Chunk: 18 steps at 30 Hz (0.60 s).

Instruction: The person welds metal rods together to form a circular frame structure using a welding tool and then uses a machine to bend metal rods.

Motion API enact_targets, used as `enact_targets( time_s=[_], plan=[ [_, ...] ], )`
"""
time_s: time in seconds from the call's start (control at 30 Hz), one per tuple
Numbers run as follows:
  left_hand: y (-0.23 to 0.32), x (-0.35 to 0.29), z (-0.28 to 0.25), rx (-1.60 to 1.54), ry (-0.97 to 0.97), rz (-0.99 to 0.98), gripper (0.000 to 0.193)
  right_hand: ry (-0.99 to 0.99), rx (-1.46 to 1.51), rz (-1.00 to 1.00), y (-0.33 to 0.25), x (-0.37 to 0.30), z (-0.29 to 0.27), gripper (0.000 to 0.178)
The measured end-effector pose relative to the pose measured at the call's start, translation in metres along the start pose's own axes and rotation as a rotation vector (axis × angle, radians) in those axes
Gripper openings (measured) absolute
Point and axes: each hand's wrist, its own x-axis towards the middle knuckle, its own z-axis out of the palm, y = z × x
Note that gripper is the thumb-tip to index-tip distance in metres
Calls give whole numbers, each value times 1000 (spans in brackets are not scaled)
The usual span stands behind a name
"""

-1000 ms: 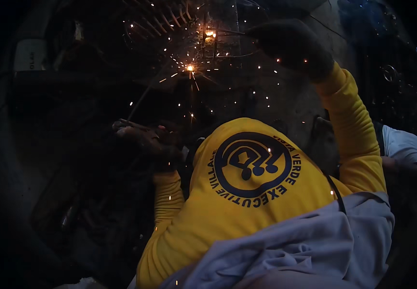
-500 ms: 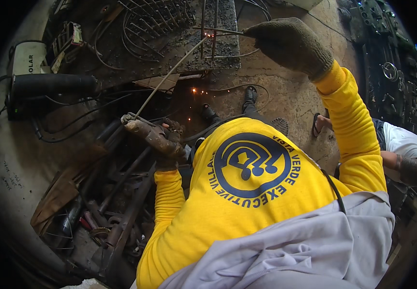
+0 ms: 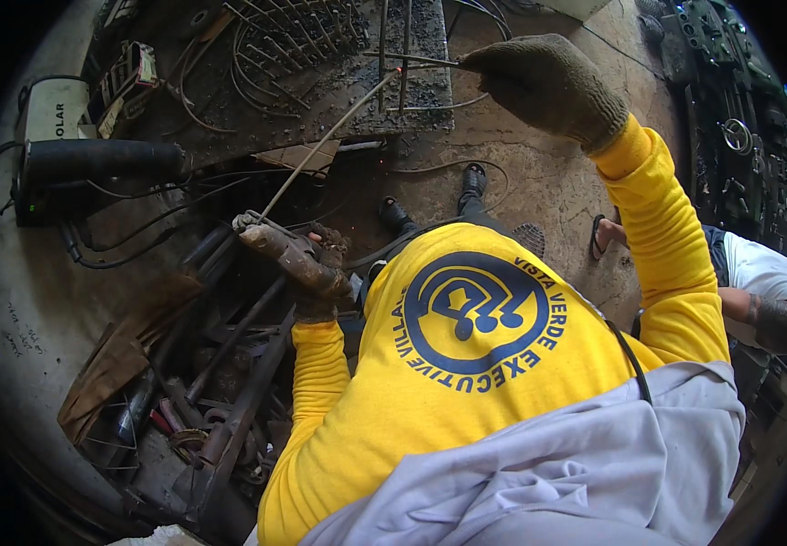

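Note:
My left hand [image 3: 316, 296], in a worn glove, is closed around a brown welding electrode holder [image 3: 275, 246]. A long, thin welding rod [image 3: 318, 144] reaches from its jaws up to the right, its tip at a small glowing spot where thin bars [image 3: 404, 41] cross at the table's edge. My right hand [image 3: 553, 91], in a thick brown knit glove, pinches the end of a thin metal rod [image 3: 439, 62], which lies across those bars. The right fingers are pressed together inside the glove.
The dark, grit-covered metal table [image 3: 339, 105] carries a coil-like frame of bent rods [image 3: 293, 41]. A welding machine [image 3: 57, 109] and cables stand at left, above scrap metal [image 3: 221, 400]. Dark machinery [image 3: 739, 118] stands far right; a person in a white shirt [image 3: 766, 273] crouches nearer.
The falling sparks have gone, and the bright point at the rod's tip has dimmed to a small red glow. My left hand has shifted very slightly right; the right hand stays in place.

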Motion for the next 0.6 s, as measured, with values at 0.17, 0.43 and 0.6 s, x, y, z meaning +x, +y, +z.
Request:
enact_targets(
  time_s=[0.17,0.43,0.6],
  plan=[
    [14,-1,23,102,124,-14,35,12,13,-10,1,-1,1,20],
    [23,4,39,285,130,89,20,175,-269,-273,24,-20,10,13],
    [14,-3,39,160,165,76,18,169,-284,-333,22,-16,13,9]
  ],
)
